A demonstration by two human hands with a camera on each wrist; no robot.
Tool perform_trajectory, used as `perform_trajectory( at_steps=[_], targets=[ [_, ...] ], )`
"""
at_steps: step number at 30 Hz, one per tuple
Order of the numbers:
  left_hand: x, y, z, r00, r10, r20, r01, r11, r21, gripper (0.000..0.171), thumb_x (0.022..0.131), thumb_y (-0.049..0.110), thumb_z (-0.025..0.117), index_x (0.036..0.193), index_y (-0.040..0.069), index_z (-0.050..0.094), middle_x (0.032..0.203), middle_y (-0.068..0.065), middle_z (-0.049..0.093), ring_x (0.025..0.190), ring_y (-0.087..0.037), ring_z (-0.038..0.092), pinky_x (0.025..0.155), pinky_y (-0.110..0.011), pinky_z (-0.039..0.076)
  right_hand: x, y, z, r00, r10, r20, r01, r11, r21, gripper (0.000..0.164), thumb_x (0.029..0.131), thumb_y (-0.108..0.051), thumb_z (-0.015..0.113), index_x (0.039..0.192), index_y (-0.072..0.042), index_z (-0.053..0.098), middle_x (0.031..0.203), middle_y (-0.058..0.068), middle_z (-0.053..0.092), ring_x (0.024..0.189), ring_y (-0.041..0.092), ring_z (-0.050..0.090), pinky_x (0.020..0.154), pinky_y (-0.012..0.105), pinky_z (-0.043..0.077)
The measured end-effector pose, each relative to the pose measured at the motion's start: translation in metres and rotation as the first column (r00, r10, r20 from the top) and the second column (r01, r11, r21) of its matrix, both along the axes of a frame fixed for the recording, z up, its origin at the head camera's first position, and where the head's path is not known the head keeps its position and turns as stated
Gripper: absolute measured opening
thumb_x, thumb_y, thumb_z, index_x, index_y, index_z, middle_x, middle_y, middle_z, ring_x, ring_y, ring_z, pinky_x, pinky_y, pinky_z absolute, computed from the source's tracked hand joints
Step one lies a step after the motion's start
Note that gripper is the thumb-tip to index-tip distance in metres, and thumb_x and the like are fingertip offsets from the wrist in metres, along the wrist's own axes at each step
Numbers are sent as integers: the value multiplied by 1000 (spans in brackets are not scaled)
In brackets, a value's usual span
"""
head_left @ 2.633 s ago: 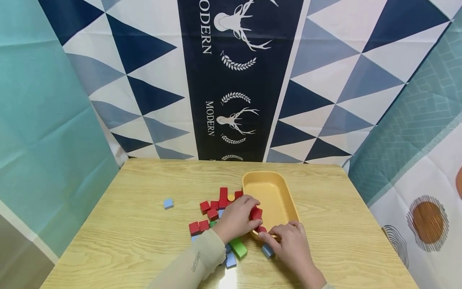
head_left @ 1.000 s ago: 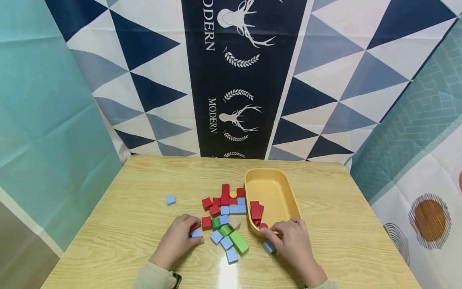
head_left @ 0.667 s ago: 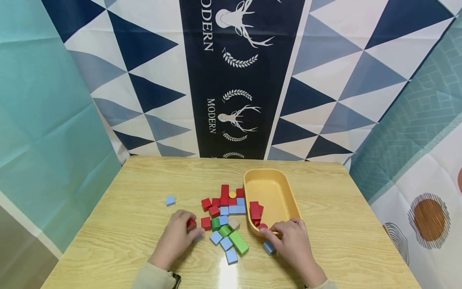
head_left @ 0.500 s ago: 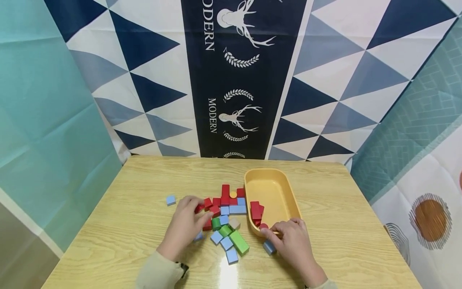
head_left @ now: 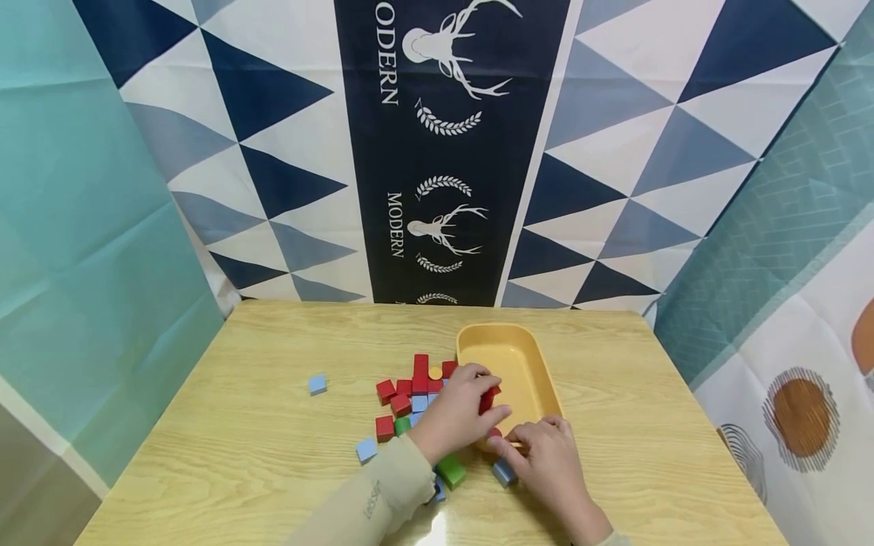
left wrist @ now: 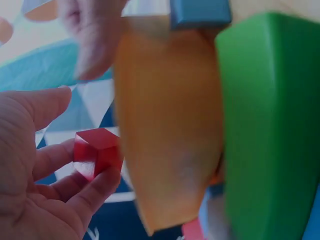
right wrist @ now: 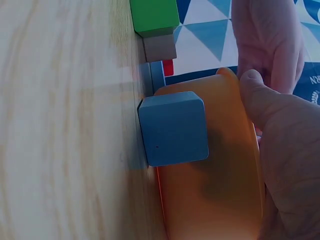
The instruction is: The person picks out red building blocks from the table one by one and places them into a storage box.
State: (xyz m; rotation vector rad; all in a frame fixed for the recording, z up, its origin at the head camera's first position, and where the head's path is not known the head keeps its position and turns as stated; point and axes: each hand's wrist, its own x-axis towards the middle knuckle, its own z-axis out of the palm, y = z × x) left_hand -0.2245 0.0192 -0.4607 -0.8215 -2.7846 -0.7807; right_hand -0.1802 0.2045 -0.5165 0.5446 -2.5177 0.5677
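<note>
My left hand (head_left: 454, 413) reaches over the near left edge of a yellow plastic tray (head_left: 529, 371). In the left wrist view a red wooden block (left wrist: 97, 155) sits against its fingertips, and the thumb stands clear of it. My right hand (head_left: 549, 455) grips the tray's near rim, its thumb on the rim in the right wrist view. Other red blocks in the tray are mostly covered by my left hand. A blue block (head_left: 504, 473) stands on the table just outside the tray's near side, beside my right hand.
Left of the tray lies a cluster of blocks, among them a long red block (head_left: 420, 373), a red cube (head_left: 385, 428) and a light green block (head_left: 451, 472). Two blue cubes stand apart: one (head_left: 366, 450) nearer, one (head_left: 317, 384) farther left. A patterned cloth hangs behind the table.
My left hand has carried a red block from the left side of the cluster over to the tray. A blue cube stays behind there. My right hand keeps its place on the rim.
</note>
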Motion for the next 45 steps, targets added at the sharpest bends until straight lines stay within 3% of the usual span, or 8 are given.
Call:
perform_trajectory(
  at_steps=[6,11,19,23,27,34,38,45],
  targets=[
    [2,8,-14,1000,-24,12,25,996,-80,48,94,51,61,130,19,65,134,-5,53,120,-16,45,99,-37,48,-2,-1,0,999,15,-45,-15,1000,10,27,76,-44,80,66,-23,67,62,-13,61,62,6,53,84,49,39],
    [3,4,-19,999,-42,15,43,997,-65,44,97,51,56,127,21,67,134,-2,53,120,-14,44,98,-37,49,-1,0,3,999,25,-43,-26,1000,-9,29,76,-44,81,63,-26,62,60,-19,52,58,4,47,83,48,38],
    [11,-29,-25,997,-64,-51,62,997,-37,41,94,44,64,124,17,67,132,-2,54,120,-13,44,99,-37,49,2,-2,2,999,-3,45,4,1000,-15,29,80,-50,77,64,-29,66,58,-25,45,57,2,45,88,49,37],
    [16,-60,-27,998,-12,-62,10,999,-34,41,94,41,67,124,14,67,131,-3,56,121,-15,44,100,-40,47,3,-2,2,998,-10,60,11,1000,-21,30,81,-50,77,64,-28,66,58,-24,45,56,3,42,86,47,36],
    [24,-96,-30,991,129,-19,-129,991,19,44,90,37,72,126,12,66,130,-2,58,119,-16,47,100,-43,47,2,-2,1,997,-5,77,7,1000,-25,31,82,-51,75,64,-29,64,58,-24,44,56,4,40,86,45,35],
    [28,-146,-45,934,346,85,-351,935,50,57,83,36,80,131,10,62,132,-10,56,122,-26,46,101,-50,44,-2,1,0,998,-9,65,10,1000,-9,30,82,-50,76,65,-29,64,57,-23,44,56,5,41,89,48,35],
    [27,-154,-50,926,356,129,-365,930,53,55,84,36,79,129,9,63,130,-12,58,121,-29,48,100,-52,45,-1,2,0,997,-21,75,22,1000,-7,30,82,-51,75,64,-30,63,57,-24,43,56,5,41,90,49,34],
    [26,-151,-55,945,267,188,-282,958,55,55,82,39,80,126,8,67,118,-7,65,109,-22,56,93,-48,51,2,-3,4,996,-24,89,26,999,-25,31,82,-53,75,65,-29,64,57,-23,43,56,5,39,86,43,33]
  ],
)
